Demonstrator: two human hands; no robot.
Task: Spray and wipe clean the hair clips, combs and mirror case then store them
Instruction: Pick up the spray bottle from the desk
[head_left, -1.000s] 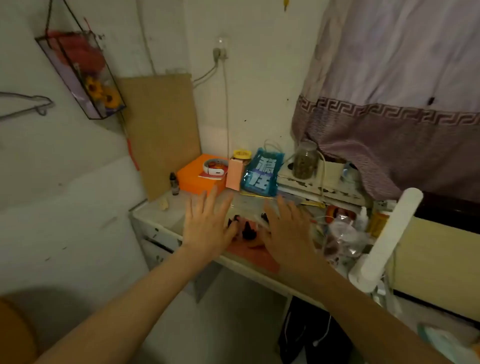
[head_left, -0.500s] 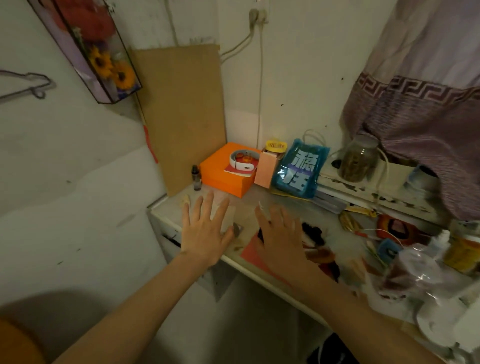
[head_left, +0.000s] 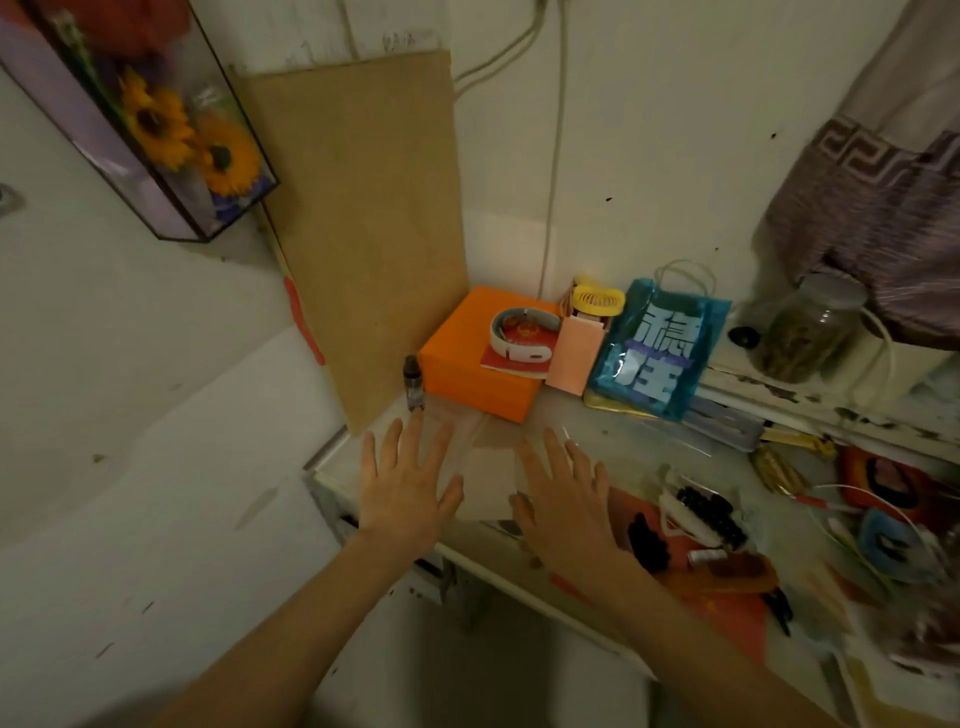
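We have both hands out flat near the lower middle of the frame, holding nothing: the left hand (head_left: 408, 491) has its fingers straight and spread above the near left corner of the table (head_left: 613, 441), and the right hand (head_left: 566, 501) lies beside it in the same way, fingers apart, palm down. Whether the palms touch the top or hover just above it we cannot tell. Between the hands shows a pale flat card (head_left: 488, 483), and we judge the hands frame this patch because it is the one uncluttered spot, likely meant as working room. To the right of the right hand, at the lower right of the frame, lie the things to be cleaned: dark hair clips (head_left: 647, 543) on a red sheet (head_left: 727, 613), with a black and white comb (head_left: 701, 512) just beyond them; the picture is too blurred there to pick out a mirror case or a spray bottle. Above the hands, toward the middle of the frame, an orange box (head_left: 462, 364) sits in the corner with a small dark bottle (head_left: 414, 382) just left of it and a blue bag (head_left: 657, 348) to its right, pushed back against the wall, we suppose, to keep the front edge free. A brown board (head_left: 363, 234) leans against the wall behind them. No cleaning looks begun yet.
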